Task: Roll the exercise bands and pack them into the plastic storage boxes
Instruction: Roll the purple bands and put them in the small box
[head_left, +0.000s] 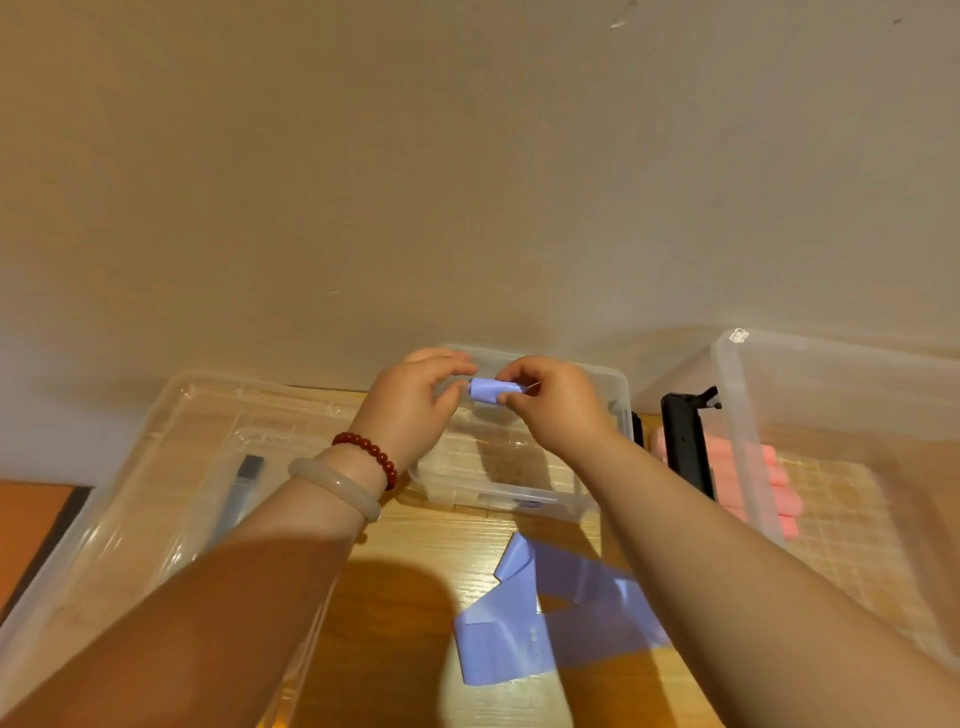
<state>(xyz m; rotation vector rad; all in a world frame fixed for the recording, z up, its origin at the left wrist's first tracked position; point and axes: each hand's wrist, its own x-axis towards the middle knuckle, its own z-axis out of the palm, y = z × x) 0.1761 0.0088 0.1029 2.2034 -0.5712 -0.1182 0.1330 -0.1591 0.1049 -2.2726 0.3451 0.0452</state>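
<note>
Near edge: loose purple bands (545, 618) lie flat and overlapping on the wooden table (405, 535), not yet rolled, just in front of the small clear box (519, 499). Left wrist wears a pale bangle (332, 488) and a red bead bracelet (369, 454). Big clear box (156, 467) at left, a grey object in it, can't tell what. Right box (748, 441) is clear with a black latch (685, 447) and holds pink rolls (774, 483) stacked side by side, so that colour looks packed. Farther, both hands are raised over the small clear box, which looks to hold no rolls yet. Right hand (550, 405) has fingers curled round the purple roll (488, 391), thumb under, gripping its right end. Left hand (415, 410) has fingers bent, tips pinching the roll's left end, contact looks light. The roll lies sideways between the hands, tight, and the tail seems tucked but is hard to see. Step in hand, as I judge it: finishing the roll and lowering it in. To do it well, keep thumb pressure on the loose tail so it can't spring open, lower it flat against a box wall and let go only once it is wedged. Plain wall (467, 182) behind.
</note>
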